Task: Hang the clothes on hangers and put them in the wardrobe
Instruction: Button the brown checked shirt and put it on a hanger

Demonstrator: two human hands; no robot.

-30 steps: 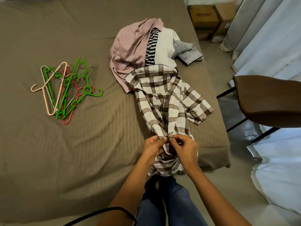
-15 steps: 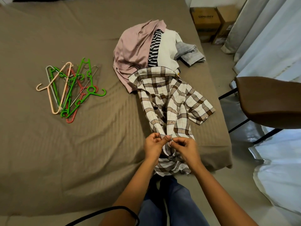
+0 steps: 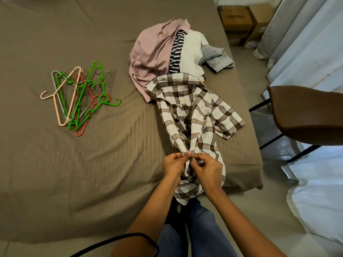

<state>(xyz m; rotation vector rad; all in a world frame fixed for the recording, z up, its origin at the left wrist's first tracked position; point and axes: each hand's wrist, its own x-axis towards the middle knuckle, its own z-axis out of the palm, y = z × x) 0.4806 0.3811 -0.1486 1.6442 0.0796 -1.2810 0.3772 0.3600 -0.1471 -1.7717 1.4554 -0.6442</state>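
Note:
A brown-and-white plaid shirt [image 3: 193, 115] lies stretched along the bed, collar away from me, its hem hanging over the near edge. My left hand [image 3: 174, 164] and my right hand [image 3: 207, 169] both pinch the shirt's front opening low down, fingertips meeting at the placket. Behind the shirt is a pile of clothes: a pink garment [image 3: 154, 52], a black-and-white striped piece [image 3: 177, 51], a white one [image 3: 193, 52] and a grey one [image 3: 217, 58]. A heap of plastic and wire hangers [image 3: 79, 97], green, peach, red and grey, lies to the left on the bed.
The bed [image 3: 74, 164] has a taupe cover. A brown chair [image 3: 306, 115] stands at the right beside the bed. Cardboard boxes [image 3: 239, 21] sit on the floor at the back right, next to pale curtains [image 3: 306, 43]. My jeans-clad legs [image 3: 194, 229] are below the hands.
My hands stay at the shirt's lower front, the fingers shifting slightly on the placket. The view has tilted down a little. Hangers and clothes pile have not moved.

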